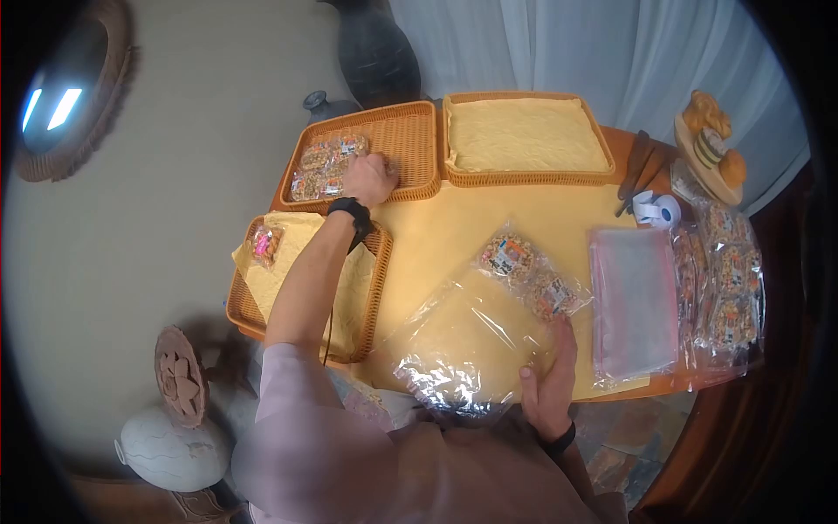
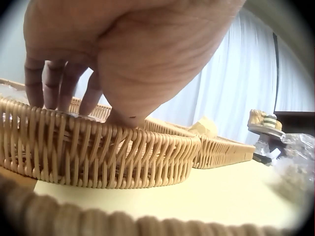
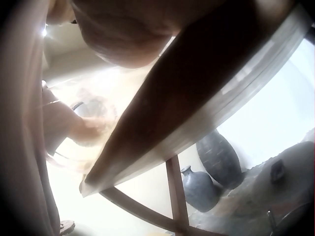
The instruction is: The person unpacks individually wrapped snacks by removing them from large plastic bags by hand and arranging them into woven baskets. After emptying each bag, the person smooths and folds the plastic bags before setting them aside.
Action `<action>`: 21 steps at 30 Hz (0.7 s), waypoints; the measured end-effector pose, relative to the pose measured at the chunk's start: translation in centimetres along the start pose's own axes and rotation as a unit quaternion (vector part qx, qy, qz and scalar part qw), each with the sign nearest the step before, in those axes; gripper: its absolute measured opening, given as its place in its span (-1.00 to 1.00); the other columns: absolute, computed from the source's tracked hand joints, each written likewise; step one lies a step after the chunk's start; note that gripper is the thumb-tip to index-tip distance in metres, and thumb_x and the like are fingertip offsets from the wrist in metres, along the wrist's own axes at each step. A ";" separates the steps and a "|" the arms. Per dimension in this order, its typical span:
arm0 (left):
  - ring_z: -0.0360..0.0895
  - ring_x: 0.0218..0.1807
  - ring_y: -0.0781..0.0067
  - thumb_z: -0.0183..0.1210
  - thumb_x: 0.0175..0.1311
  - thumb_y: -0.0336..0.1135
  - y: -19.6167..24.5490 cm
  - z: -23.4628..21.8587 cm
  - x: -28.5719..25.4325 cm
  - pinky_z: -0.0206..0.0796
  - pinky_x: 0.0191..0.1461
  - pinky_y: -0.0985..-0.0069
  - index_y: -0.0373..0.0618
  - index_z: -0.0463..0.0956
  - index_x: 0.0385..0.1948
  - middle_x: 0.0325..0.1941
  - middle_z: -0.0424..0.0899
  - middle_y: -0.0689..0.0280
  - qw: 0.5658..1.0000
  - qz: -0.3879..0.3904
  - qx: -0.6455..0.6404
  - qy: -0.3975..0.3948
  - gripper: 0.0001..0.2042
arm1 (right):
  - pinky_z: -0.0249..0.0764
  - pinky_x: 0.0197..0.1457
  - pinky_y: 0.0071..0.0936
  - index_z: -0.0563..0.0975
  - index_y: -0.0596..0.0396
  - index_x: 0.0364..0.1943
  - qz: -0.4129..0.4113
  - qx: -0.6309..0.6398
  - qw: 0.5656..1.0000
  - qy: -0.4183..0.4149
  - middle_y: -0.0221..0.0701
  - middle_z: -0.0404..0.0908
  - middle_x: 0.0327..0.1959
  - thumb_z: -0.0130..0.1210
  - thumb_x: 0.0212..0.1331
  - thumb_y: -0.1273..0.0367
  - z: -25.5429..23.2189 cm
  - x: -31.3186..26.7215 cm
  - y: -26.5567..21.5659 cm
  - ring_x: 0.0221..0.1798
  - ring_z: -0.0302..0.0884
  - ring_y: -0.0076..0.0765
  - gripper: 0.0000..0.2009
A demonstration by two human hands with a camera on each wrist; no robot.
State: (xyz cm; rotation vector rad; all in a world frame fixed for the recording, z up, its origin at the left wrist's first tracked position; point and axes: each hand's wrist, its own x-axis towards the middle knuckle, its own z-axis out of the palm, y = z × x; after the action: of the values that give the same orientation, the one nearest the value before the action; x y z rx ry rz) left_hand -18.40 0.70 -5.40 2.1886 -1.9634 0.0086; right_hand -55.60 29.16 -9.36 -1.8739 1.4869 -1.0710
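Observation:
My left hand (image 1: 371,179) reaches down into the back-left wicker basket (image 1: 415,148), beside several clear packets of round, multicoloured snacks (image 1: 319,164). In the left wrist view its fingers (image 2: 71,86) point down behind the rim with the thumb apart; the tips are hidden, so I cannot tell whether they hold a packet. My right hand (image 1: 552,384) lies at the front of the table, fingers extended and thumb spread, against the side of a large clear plastic bag (image 1: 463,341). Two snack packets (image 1: 509,255) lie at the bag's far end, near the right fingertips.
A cloth-lined basket (image 1: 528,179) stands at the back; another (image 1: 380,293), holding one pink-labelled packet (image 1: 265,244), is under the left forearm. Flat clear bags (image 1: 635,301) and filled bags (image 1: 733,284) lie right. Behind them are tape rolls (image 1: 656,210) and a figurine stand (image 1: 711,157).

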 end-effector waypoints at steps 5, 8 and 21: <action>0.50 0.22 -0.17 0.34 0.22 0.00 -1.5 0.4 -0.1 0.43 0.27 0.04 -0.22 0.72 -0.18 0.10 0.66 -0.06 0.999 -0.021 -0.022 -0.013 -0.59 | -0.03 0.63 0.10 0.05 0.38 0.52 -0.008 0.002 1.000 -0.007 0.19 0.08 0.55 0.15 0.30 0.14 -0.1 0.1 0.0 0.60 0.00 0.38 -0.15; 0.51 0.18 -0.17 0.34 0.22 -0.01 -1.6 0.7 -0.6 0.42 0.26 0.04 -0.22 0.72 -0.18 0.09 0.66 -0.05 1.000 -0.011 -0.018 0.014 -0.60 | -0.04 0.64 0.10 0.04 0.38 0.52 -0.016 -0.006 1.000 -0.010 0.19 0.07 0.56 0.16 0.27 0.18 -0.2 0.0 0.1 0.60 -0.01 0.38 -0.14; 0.72 -0.02 0.01 0.37 0.24 -0.33 -0.1 -2.9 -6.7 0.52 0.15 0.23 -0.38 0.67 -0.10 -0.07 0.75 -0.06 0.980 0.101 -0.111 0.132 -0.70 | -0.05 0.65 0.10 0.03 0.37 0.53 -0.022 0.010 1.000 -0.008 0.17 0.07 0.57 0.20 0.21 0.29 -0.4 0.0 0.1 0.61 -0.01 0.36 -0.14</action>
State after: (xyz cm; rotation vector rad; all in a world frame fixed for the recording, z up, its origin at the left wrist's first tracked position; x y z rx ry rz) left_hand -18.66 7.73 -3.45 1.7444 -1.9234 0.0995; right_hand -55.96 29.15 -9.20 -1.9056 1.4268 -1.0836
